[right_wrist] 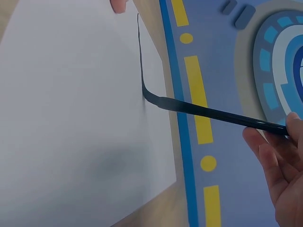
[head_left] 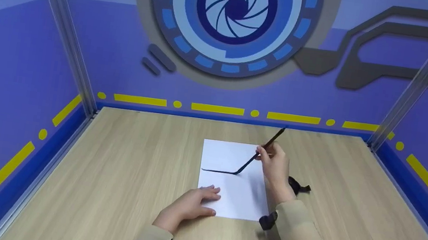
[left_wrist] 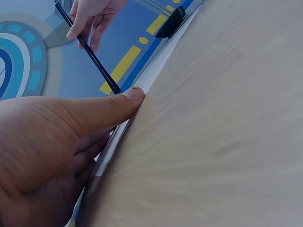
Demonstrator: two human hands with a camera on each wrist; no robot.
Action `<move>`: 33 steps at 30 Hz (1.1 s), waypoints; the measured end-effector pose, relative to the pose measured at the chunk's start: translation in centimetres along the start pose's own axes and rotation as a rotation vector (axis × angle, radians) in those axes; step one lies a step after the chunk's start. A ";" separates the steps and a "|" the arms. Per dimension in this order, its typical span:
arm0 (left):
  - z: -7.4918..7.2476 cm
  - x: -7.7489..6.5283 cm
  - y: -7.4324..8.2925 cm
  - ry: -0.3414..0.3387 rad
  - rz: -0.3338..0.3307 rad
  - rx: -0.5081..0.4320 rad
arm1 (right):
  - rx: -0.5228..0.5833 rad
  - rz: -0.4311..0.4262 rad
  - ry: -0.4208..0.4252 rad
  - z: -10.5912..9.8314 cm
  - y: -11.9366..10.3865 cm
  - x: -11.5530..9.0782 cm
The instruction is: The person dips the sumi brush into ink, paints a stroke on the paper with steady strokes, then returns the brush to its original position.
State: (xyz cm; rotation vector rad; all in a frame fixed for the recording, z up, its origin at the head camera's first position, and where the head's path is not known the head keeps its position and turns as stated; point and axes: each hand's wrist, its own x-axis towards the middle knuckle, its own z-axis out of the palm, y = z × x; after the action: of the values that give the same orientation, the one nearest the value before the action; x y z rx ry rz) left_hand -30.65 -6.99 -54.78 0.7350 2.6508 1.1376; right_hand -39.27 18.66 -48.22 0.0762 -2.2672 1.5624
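Observation:
A white sheet of paper (head_left: 234, 198) lies on the table, with a thin black line (head_left: 215, 171) running across it from near its left edge. My right hand (head_left: 274, 164) pinches a black brush (head_left: 262, 150) partway up its handle, the shaft leaning up to the right. In the right wrist view the bent brush tip (right_wrist: 150, 97) touches the paper at the end of the line. My left hand (head_left: 193, 205) rests on the paper's lower left part with fingers spread. The left wrist view shows its thumb (left_wrist: 135, 93) lying on the paper's edge.
The wood-grain table (head_left: 128, 166) extends around the sheet to the blue printed back wall (head_left: 104, 37). Metal posts (head_left: 70, 41) stand at the back corners. Black straps (head_left: 266, 221) with small fittings sit at both wrists.

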 end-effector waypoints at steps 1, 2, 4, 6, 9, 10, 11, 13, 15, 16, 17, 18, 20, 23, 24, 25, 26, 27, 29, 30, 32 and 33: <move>0.0 0.0 0.0 0.000 -0.005 -0.003 | -0.008 0.001 -0.002 -0.1 0.0 0.0; 0.0 0.0 0.0 0.000 -0.010 -0.005 | -0.013 0.003 -0.004 -0.1 0.0 0.0; 0.0 0.0 0.1 0.000 -0.020 -0.011 | -0.017 0.002 -0.003 -0.3 -0.1 0.0; 0.0 0.0 0.1 -0.001 -0.034 -0.018 | -0.024 -0.003 -0.003 -0.4 -0.1 0.0; 0.0 0.0 0.1 -0.002 -0.037 -0.023 | -0.027 -0.010 -0.001 -0.5 -0.1 -0.1; 0.0 0.0 0.1 -0.002 -0.038 -0.020 | -0.026 -0.019 0.000 -0.5 -0.1 -0.1; 0.0 0.0 0.1 -0.002 -0.036 -0.019 | -0.021 -0.024 0.001 -0.6 -0.1 -0.1; -0.1 0.0 0.1 -0.004 -0.035 -0.014 | -0.017 -0.037 0.006 -0.6 0.0 0.0; -0.1 0.0 0.2 -0.004 -0.032 -0.007 | -0.012 -0.054 0.012 -0.6 0.0 0.0; -0.1 0.0 0.2 -0.004 -0.033 -0.009 | -0.011 -0.052 0.015 -0.7 0.1 0.1; -0.1 0.0 0.2 -0.005 -0.035 -0.013 | -0.012 -0.049 0.018 -0.7 0.1 0.1; -0.1 0.0 0.2 -0.006 -0.037 -0.015 | -0.013 -0.047 0.019 -0.7 0.1 0.1; -0.1 0.0 0.1 -0.006 -0.039 -0.015 | -0.021 -0.046 0.024 -0.8 0.1 0.1; -0.1 0.0 0.1 -0.006 -0.043 -0.015 | -0.025 -0.052 0.027 -0.9 0.1 0.1; -0.1 0.0 0.1 -0.006 -0.042 -0.012 | -0.025 -0.057 0.029 -0.9 0.1 0.1; -0.1 0.0 0.1 -0.006 -0.041 -0.011 | -0.027 -0.062 0.031 -1.0 0.1 0.2; -0.1 0.0 0.1 -0.006 -0.040 -0.010 | -0.033 -0.064 0.032 -1.0 0.1 0.2; -0.1 0.0 0.1 -0.005 -0.039 -0.010 | -0.031 -0.064 0.032 -1.0 0.1 0.1; -0.1 0.0 0.1 -0.006 -0.037 -0.006 | -0.029 -0.064 0.029 -1.2 0.0 0.1; -0.1 0.0 0.1 -0.006 -0.037 -0.006 | -0.029 -0.062 0.026 -1.2 0.0 0.1; -0.1 0.0 0.1 -0.006 -0.036 -0.006 | -0.027 -0.060 0.021 -1.3 0.0 0.1; 0.0 0.0 0.1 -0.005 -0.037 -0.006 | -0.022 -0.064 0.020 -1.3 0.0 0.1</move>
State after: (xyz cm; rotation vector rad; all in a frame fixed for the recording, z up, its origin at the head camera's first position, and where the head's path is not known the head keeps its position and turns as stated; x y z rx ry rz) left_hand -30.66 -6.97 -54.71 0.6847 2.6444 1.1318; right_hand -38.97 19.88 -47.74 0.1258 -2.2436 1.4990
